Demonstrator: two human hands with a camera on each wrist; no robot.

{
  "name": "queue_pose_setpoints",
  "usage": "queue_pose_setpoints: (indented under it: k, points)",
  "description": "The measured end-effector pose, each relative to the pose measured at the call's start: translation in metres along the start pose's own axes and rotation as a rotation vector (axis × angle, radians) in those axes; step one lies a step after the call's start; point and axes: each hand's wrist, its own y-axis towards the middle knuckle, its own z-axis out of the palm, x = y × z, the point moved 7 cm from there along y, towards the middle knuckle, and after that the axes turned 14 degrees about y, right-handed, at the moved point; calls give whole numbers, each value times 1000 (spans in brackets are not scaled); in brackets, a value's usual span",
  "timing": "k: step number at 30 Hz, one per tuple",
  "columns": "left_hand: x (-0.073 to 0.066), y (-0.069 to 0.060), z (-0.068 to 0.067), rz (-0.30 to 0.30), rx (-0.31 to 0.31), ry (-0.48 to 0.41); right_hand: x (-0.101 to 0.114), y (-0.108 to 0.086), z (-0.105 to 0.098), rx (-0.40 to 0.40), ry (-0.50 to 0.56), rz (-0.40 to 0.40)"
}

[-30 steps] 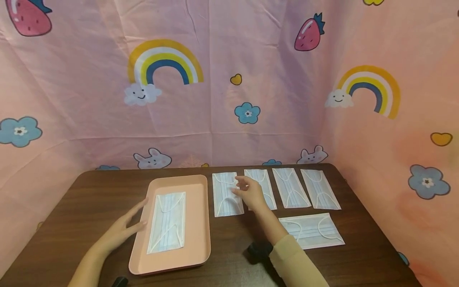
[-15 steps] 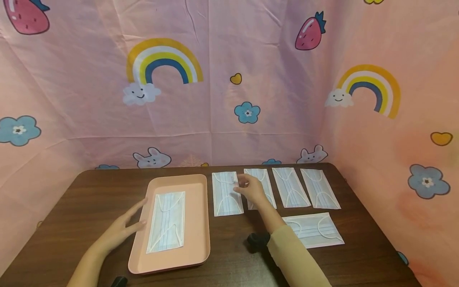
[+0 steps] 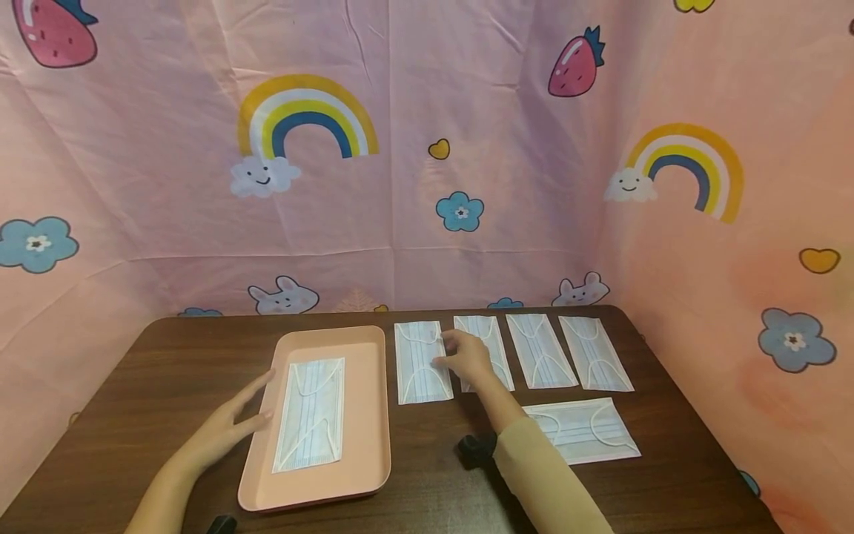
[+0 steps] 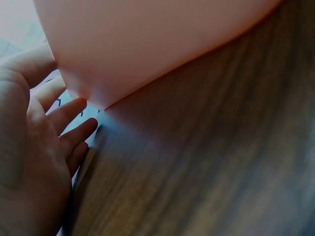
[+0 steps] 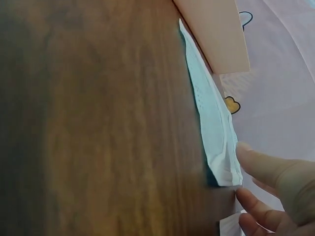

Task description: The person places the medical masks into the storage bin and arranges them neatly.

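Observation:
The left hand rests spread along the left side of a pink tray, its fingertips at the rim. One pale blue face mask lies inside the tray. In the left wrist view, the hand is beside the tray wall. The right hand is at the right edge of the mask nearest the tray, fingers loosely bent. In the right wrist view, thumb and fingertips of the hand touch the edge of a mask, slightly apart from each other.
Three upright-lying masks continue the row to the right. Another mask lies sideways in front, partly behind the right forearm. Patterned cloth hangs behind and beside the brown table.
The right hand has shifted only slightly, its fingertips now at the edge of the mask nearest the tray. The left hand, tray and masks look unmoved.

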Motion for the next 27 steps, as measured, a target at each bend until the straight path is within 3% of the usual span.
queue_pose_setpoints:
  k: [6,10,27]
  points:
    - [1,-1,0,-5,1,11,5,0,3,-6,-128,3]
    - [1,0,0,-3,-2,4,10,-2,4,-6,-153,7]
    - [3,0,0,-9,0,-8,4,-2,6,-9,16,61]
